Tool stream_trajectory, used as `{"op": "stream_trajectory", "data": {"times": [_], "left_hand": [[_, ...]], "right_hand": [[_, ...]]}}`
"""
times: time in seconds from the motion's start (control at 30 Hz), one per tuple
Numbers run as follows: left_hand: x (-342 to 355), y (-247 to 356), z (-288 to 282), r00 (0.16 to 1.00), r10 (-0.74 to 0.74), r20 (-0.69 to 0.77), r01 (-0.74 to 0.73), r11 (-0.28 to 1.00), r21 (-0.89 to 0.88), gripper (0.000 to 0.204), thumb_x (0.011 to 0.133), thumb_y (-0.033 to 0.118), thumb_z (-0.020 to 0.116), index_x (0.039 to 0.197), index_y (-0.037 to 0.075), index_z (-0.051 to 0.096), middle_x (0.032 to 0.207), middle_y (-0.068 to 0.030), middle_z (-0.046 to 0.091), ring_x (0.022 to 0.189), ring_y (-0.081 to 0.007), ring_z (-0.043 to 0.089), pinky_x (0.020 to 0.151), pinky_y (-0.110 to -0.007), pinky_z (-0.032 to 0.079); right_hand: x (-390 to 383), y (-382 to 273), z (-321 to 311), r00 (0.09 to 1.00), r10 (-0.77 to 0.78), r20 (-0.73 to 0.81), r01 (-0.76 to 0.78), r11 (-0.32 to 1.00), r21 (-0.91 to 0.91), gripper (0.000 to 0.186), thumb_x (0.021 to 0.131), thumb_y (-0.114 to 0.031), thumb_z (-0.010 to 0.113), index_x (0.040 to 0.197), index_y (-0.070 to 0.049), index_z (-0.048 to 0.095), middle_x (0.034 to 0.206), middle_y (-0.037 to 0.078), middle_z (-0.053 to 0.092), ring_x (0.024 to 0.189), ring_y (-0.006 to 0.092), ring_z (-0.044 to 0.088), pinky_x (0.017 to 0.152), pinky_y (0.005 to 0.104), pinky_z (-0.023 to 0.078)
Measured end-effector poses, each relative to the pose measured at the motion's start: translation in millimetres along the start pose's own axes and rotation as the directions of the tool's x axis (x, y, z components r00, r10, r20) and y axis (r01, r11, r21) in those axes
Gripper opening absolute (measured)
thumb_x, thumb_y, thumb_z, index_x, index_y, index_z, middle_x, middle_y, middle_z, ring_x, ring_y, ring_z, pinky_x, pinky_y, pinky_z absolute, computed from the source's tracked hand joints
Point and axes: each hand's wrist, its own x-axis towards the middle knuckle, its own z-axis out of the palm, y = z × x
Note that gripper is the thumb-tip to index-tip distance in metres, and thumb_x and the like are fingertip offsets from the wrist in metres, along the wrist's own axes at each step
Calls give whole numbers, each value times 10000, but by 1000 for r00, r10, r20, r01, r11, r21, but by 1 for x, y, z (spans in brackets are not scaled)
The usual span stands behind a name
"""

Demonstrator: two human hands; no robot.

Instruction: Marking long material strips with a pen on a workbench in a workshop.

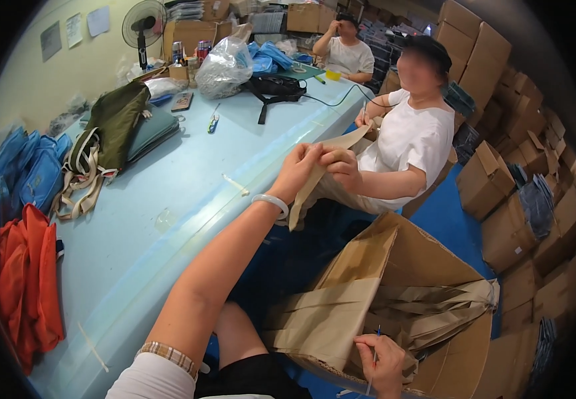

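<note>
My left hand [301,166], with a pale bangle at its wrist, pinches a beige fabric strip [314,174] past the table's edge. Close against it, the hand [342,167] of a seated co-worker grips the same strip, which runs on toward that person's other hand [365,118]. Low on the right, my right hand [382,362] is closed on a thin tool with a blue tip [379,329]; its kind is unclear. The fingertips are by the edge of beige fabric [321,312] draped over an open cardboard box [457,356]. More beige fabric strips [434,309] lie bunched inside.
Along the left stands a long pale-blue table [141,266] with red fabric [22,286], blue bags [32,169], a green bag [112,123], small snips [213,123] and a black bag [274,90]. Another person [351,56] sits at its far end. Cardboard boxes [487,176] crowd the right.
</note>
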Motion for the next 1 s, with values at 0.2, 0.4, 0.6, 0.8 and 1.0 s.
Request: {"op": "stream_trajectory", "data": {"times": [0.2, 0.4, 0.6, 0.8, 1.0], "left_hand": [[-24, 11, -17, 994, -110, 9, 106, 926, -361, 318, 909, 288, 689, 1041, 21, 578, 925, -23, 612, 833, -74, 575, 722, -213, 477], [-60, 31, -51, 964, -265, 19, 262, 940, -218, 279, 870, 252, 728, 967, 40, 574, 853, -9, 599, 734, -75, 570, 643, -220, 479], [-108, 70, -102, 964, -253, -87, 243, 964, -111, 203, 866, 207, 713, 833, 88, 552, 765, 18, 568, 643, -46, 513, 556, -196, 424], [-188, 140, -163, 970, -170, -174, 209, 948, 242, 267, 844, 294, 720, 851, 61, 591, 761, 23, 556, 685, -57, 493, 583, -221, 400], [-292, 202, -209, 984, 3, -177, 99, 819, 565, 282, 820, 303, 723, 808, 38, 629, 715, 23, 558, 687, -70, 502, 587, -257, 413]], "right_hand": [[-1, 1, 4, 1000, 27, -13, -28, 998, -49, 53, 801, -36, 698, 847, -29, 672, 790, 110, 672, 695, 276, 642, 631, 333, 496], [-2, 0, 5, 999, 11, -41, -13, 999, -43, 53, 799, -26, 693, 839, -26, 658, 779, 117, 662, 678, 277, 630, 625, 333, 491], [-4, 2, 8, 998, -25, -65, 21, 998, -55, 53, 804, -20, 684, 842, -21, 647, 769, 129, 648, 673, 293, 624, 625, 347, 484], [-5, -1, 15, 993, -69, -97, 64, 996, -55, 39, 872, -46, 625, 870, -10, 642, 816, 132, 656, 735, 288, 640, 686, 343, 496], [5, -63, 48, 991, -127, -31, 131, 965, 226, 102, 883, -19, 657, 978, 9, 682, 850, 129, 678, 736, 197, 656, 674, 269, 515]]}}
